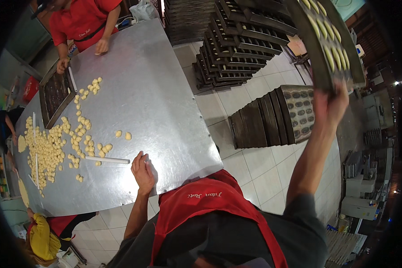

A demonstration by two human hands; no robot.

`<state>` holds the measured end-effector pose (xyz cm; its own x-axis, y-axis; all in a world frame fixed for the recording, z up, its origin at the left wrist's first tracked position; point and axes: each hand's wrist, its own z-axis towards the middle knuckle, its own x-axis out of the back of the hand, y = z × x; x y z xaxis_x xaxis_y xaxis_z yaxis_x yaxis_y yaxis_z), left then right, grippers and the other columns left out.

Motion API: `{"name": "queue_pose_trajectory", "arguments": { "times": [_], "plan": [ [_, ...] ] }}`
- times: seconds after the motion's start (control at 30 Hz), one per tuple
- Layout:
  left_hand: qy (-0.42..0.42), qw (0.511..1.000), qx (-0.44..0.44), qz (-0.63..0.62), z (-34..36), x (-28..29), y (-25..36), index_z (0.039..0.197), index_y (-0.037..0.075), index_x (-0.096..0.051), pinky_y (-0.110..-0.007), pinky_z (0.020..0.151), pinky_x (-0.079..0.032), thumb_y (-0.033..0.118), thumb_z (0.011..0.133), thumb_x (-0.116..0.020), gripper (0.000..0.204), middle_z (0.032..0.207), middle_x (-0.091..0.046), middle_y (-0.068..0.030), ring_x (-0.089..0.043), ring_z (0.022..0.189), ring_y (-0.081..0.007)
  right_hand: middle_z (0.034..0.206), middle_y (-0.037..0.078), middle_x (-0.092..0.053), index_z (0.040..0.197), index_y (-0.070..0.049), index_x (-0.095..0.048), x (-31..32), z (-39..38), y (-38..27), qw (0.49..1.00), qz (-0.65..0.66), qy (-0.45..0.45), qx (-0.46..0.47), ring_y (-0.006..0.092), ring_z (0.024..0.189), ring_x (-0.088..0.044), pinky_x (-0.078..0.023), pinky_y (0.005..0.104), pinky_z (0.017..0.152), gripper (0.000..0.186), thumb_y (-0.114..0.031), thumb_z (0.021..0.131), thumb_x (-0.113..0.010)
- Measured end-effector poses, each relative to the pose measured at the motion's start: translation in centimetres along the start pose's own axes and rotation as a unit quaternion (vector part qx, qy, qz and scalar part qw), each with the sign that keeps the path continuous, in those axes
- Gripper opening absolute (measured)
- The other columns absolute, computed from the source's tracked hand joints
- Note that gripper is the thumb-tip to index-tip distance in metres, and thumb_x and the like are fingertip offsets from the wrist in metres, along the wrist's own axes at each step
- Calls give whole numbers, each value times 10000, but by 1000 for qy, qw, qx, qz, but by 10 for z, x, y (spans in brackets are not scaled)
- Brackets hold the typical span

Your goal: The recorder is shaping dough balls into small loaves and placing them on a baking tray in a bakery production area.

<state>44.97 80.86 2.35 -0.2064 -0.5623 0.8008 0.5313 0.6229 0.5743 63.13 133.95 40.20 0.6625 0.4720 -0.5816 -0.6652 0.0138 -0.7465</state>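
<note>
My right hand (331, 105) grips the near end of a dark baking tray (309, 44), raised out to the far right. Rows of long, pale dough pieces (328, 32) lie in that tray. Resting on the metal table (165, 120) near its front edge, my left hand (143, 173) holds nothing, its fingers stretched out. Close to its fingertips lies a white rolling pin (107, 159). Many small dough balls (53, 147) spread over the table's left side, with two loose dough balls (123, 134) nearer the middle.
Behind the table stand tall, staggered stacks of trays (236, 49) with dough in them. A lower stack of dark trays (263, 118) sits on the tiled floor to my right. Across the table a co-worker in red (82, 22) touches a dark tray (53, 96); other people work at left.
</note>
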Motion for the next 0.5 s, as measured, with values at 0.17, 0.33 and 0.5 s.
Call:
{"name": "queue_pose_trajectory", "arguments": {
  "times": [0.17, 0.33, 0.5],
  "plan": [
    [108, 992, 68, -22, -8, -17, 11, 1342, -36, -688, -521, 1197, -405, 221, 1169, -424, 407, 1507, -619, -261, -557, 1401, -427, 1532, 255, -576, 1506, 16, -488, -24, 260, 57, 998, -10, -65, -10, 498, 1429, -564, -487, 795, 1136, 581, 6, 928, -534],
    [175, 977, 115, 43, -52, -48, 62, 1490, -48, -616, -569, 1243, -352, 283, 1171, -421, 499, 1605, -521, -307, -478, 1498, -476, 1453, 228, -647, 1498, 59, -551, -45, 439, 132, 947, 203, -9, -248, 406, 1203, -730, -663, 607, 969, 589, -165, 965, -664],
    [196, 949, 197, 147, -67, -70, 101, 1535, -35, -593, -570, 1256, -342, 347, 1149, -431, 566, 1638, -493, -293, -462, 1520, -467, 1513, 236, -597, 1547, 96, -506, -114, 414, 215, 983, 72, 162, -45, 399, 1215, -723, -670, 623, 954, 667, -216, 971, -632]
  ]
}}
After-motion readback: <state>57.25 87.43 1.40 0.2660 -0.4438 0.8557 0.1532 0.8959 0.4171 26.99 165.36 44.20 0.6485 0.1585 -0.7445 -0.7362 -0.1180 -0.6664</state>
